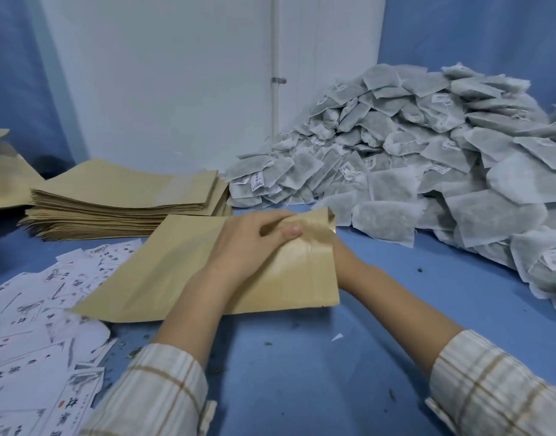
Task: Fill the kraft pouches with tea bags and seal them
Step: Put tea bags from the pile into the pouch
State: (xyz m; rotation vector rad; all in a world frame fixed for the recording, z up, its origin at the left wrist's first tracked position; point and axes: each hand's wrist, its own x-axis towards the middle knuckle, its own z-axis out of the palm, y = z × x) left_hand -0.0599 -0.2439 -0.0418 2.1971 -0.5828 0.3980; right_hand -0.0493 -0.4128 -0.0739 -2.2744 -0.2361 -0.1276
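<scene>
Kraft pouch (182, 269), mouth edge pinched by both hands, beside tea bags (427, 158).

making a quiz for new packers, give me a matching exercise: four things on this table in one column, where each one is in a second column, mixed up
Things:
1. kraft pouch
2. pouch stack
3. tea bag heap
4. printed labels

Places:
A. far right, piled against the wall
B. near left, spread loose
C. centre, under the left hand, its mouth held by both hands
D. far left, behind the labels

Pairs: 1-C, 2-D, 3-A, 4-B
</scene>
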